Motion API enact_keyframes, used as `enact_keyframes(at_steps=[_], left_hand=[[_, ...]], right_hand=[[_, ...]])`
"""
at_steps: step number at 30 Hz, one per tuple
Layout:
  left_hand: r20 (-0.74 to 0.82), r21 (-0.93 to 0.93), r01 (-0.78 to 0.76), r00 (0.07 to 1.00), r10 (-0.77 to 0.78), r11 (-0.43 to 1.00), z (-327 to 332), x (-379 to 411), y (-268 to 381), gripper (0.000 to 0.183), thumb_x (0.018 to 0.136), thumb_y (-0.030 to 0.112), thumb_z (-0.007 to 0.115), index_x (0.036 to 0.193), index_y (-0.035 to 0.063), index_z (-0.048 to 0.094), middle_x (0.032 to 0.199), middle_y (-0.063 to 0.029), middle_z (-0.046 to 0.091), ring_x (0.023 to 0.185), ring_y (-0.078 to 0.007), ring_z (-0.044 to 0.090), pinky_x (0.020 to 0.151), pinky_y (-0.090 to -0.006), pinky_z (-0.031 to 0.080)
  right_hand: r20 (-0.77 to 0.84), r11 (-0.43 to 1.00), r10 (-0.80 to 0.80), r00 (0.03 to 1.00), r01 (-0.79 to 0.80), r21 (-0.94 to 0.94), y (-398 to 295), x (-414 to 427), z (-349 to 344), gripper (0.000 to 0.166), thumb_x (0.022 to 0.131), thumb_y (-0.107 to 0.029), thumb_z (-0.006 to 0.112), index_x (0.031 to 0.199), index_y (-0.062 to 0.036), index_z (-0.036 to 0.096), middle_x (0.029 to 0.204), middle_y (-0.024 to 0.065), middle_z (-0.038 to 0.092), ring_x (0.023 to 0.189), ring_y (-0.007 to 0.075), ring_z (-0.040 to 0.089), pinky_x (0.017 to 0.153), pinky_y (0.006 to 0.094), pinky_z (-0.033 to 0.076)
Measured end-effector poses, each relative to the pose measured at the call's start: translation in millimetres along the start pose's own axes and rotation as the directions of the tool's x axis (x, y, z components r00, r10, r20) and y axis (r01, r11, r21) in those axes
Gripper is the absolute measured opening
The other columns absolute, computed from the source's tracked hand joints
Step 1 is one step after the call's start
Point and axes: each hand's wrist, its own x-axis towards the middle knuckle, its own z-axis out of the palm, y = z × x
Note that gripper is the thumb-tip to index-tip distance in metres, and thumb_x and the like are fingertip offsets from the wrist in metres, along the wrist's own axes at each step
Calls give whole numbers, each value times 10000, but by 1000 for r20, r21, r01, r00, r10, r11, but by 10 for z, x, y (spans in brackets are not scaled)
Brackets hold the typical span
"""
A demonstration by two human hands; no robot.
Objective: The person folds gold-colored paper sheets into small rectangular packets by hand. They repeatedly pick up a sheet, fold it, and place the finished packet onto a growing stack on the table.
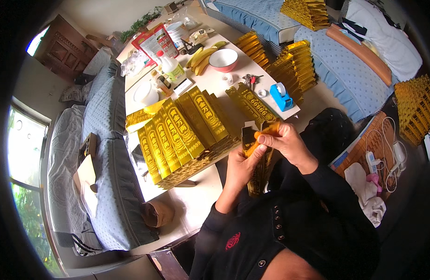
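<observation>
Close in front of my body, my left hand [238, 167] and my right hand [288, 143] meet on a small orange-gold piece [262, 140], which looks like a folded paper or foil sheet; both hands' fingers pinch it. Beneath them a long, dark gold printed paper strip or carton [256, 180] hangs over my lap. Left of my hands, a row of gold printed paper boxes [181, 129] rests on a stack of folded gold paper at the table's near edge. Another gold printed piece [251, 103] lies on the table beyond my hands.
The table [204, 78] also bears a blue tape dispenser [281, 97], keys [251, 79], a bowl [223, 60], bananas [202, 59] and bottles [170, 66]. Gold paper stacks [294, 66] stand right of it. A blue sofa [110, 175] flanks the left; a power strip [371, 162] lies at right.
</observation>
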Motion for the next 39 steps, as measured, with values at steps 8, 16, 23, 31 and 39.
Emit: enact_keyframes(at_steps=[8,16,23,31,39], left_hand=[[178,90,203,960,-216,975,-145,-339,-365,307,886,173,827,1095,-39,752,995,-25,767,886,-71,656,820,-250,538],[-103,313,-199,965,241,929,-260,-642,-534,1032,734,201,938,1528,0,310,1389,-176,553,1302,-275,537,1100,-382,421],[-184,218,-8,982,49,976,-375,-756,-567,724,775,34,777,1407,28,423,1207,-152,612,1151,-270,613,1005,-372,484],[-78,249,-24,996,45,968,-615,-950,-862,647,738,-10,757,1337,31,515,1182,-184,616,1128,-395,605,979,-422,486],[-348,534,-267,796,496,802,-381,-1017,-796,906,696,58,867,1465,34,388,1375,-206,479,1231,-432,542,1061,-461,458]], right_hand=[[-252,958,-169,953,219,185,-305,130,-113,223,958,-119,734,1148,-6,703,1048,44,747,901,101,687,844,266,551],[-153,981,-93,984,117,155,288,-67,524,263,972,-186,735,1162,-40,626,1074,5,704,954,77,651,871,255,527],[291,968,-204,935,148,205,237,-243,817,604,1073,-425,507,1497,-25,351,1479,152,473,1429,240,412,1197,392,286],[345,999,6,939,5,-33,314,-252,834,345,1028,-57,518,1368,-12,482,1402,144,563,1269,180,565,1028,310,470],[227,966,-61,972,114,-231,306,-289,1014,307,979,51,473,1274,16,549,1223,155,683,1203,213,652,1006,325,504]])
